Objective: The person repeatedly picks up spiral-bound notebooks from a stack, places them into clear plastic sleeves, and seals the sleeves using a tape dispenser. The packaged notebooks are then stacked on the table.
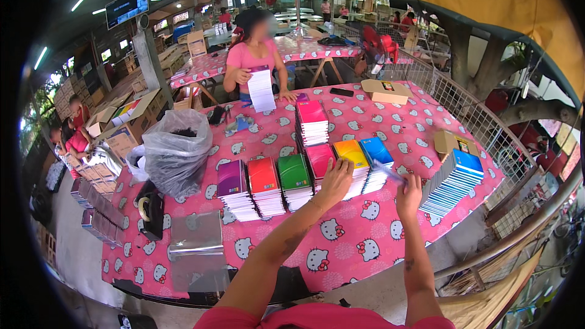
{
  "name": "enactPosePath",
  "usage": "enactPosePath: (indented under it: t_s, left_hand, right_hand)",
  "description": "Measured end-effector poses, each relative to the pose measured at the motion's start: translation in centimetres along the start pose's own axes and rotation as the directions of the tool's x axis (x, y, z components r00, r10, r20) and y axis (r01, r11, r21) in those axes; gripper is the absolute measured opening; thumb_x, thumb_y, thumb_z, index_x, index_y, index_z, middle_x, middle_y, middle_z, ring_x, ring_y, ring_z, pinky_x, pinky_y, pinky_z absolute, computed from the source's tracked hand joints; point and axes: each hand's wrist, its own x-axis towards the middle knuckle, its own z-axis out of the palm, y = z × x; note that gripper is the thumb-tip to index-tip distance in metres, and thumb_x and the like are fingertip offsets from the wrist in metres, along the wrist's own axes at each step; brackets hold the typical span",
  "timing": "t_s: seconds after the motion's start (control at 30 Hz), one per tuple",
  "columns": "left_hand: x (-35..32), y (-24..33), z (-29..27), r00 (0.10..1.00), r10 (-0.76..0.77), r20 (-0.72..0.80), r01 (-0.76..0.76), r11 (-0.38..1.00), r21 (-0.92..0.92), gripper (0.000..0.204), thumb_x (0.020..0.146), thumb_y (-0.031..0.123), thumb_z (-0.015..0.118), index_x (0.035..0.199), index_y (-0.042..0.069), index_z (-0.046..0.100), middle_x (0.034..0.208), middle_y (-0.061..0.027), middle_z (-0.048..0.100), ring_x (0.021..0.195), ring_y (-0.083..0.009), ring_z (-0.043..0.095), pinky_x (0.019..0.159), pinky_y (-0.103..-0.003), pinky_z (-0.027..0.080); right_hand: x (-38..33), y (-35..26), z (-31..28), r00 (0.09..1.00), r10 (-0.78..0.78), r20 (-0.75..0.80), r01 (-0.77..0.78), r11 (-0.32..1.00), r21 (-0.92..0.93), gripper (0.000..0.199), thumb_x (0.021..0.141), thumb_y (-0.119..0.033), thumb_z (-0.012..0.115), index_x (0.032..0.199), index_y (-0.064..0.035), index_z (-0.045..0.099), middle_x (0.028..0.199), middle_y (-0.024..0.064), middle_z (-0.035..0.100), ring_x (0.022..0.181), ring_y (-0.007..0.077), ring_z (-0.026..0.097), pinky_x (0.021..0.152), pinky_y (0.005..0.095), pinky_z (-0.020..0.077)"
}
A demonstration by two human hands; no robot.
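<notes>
My left hand (337, 180) rests with fingers stretched over the pink notebook stack (318, 156) and the yellow notebook stack (352, 151). Pinched in my right hand (409, 195) is a thin notebook (390, 172), tilted and smeared by motion, beside the blue notebook stack (376, 150). Purple (231, 178), red (263, 175) and green (294, 172) notebook stacks continue the row to the left. Behind the row rises a taller pink notebook stack (312, 111). At the right, a long pile of blue notebooks (448, 189) leans over in a fanned slope.
Across the pink patterned table (329, 262), a co-worker (259, 58) holds a stack of white-edged notebooks (261, 91). A plastic bag (180, 158), a tape dispenser (153, 212) and clear plastic sleeves (196, 240) lie left. Cardboard boxes (387, 91) and a phone (342, 92) sit farther back.
</notes>
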Motion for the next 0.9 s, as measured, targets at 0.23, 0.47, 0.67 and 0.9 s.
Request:
enactPosePath:
  t_s: [0.23, 0.47, 0.67, 0.9]
  left_hand:
    - [0.4, 0.1, -3.1, 0.984, 0.177, -0.008, -0.177, 0.983, -0.055, 0.032, 0.085, 0.008, 0.059, 0.116, -0.001, 0.064, 0.115, -0.0152, 0.068, 0.114, -0.0297, 0.063, 0.111, -0.051, 0.038]
    - [-13.7, 1.9, -9.1, 0.981, 0.191, 0.043, -0.166, 0.929, -0.33, 0.045, 0.081, 0.007, 0.063, 0.125, 0.002, 0.06, 0.128, -0.0132, 0.062, 0.12, -0.0294, 0.059, 0.105, -0.046, 0.045]
    - [-25.5, 5.0, -5.0, 0.918, 0.171, 0.357, -0.045, 0.941, -0.335, 0.047, 0.084, 0.013, 0.064, 0.13, 0.004, 0.058, 0.136, -0.0119, 0.057, 0.13, -0.0296, 0.052, 0.109, -0.045, 0.041]
    - [-11.2, -3.0, -9.6, 0.978, -0.204, -0.044, 0.207, 0.977, 0.05, 0.044, 0.09, 0.019, 0.064, 0.131, 0.004, 0.056, 0.139, -0.0152, 0.054, 0.132, -0.0335, 0.049, 0.11, -0.051, 0.037]
  right_hand:
    - [-14.4, 2.4, 2.8, 0.89, -0.087, 0.447, -0.133, 0.889, 0.439, 0.034, 0.071, 0.014, 0.058, 0.087, -0.0105, 0.074, 0.105, 0.0128, 0.061, 0.102, 0.0311, 0.061, 0.081, 0.0375, 0.0523]
    - [-17.0, 3.2, 8.0, 0.805, -0.202, 0.558, -0.065, 0.905, 0.421, 0.028, 0.077, 0.004, 0.057, 0.093, -0.0126, 0.073, 0.101, 0.012, 0.064, 0.101, 0.035, 0.061, 0.086, 0.044, 0.0511]
    - [-16.6, 2.9, 8.9, 0.779, -0.078, 0.623, -0.062, 0.978, 0.199, 0.038, 0.076, 0.004, 0.055, 0.113, -0.0058, 0.06, 0.104, 0.0173, 0.063, 0.096, 0.0408, 0.058, 0.084, 0.05, 0.0483]
    - [-2.9, -10.6, 9.8, 0.876, -0.426, 0.225, 0.38, 0.898, 0.222, 0.054, 0.079, -0.007, 0.069, 0.131, -0.0105, 0.057, 0.133, 0.0106, 0.056, 0.123, 0.031, 0.052, 0.104, 0.0479, 0.0389]
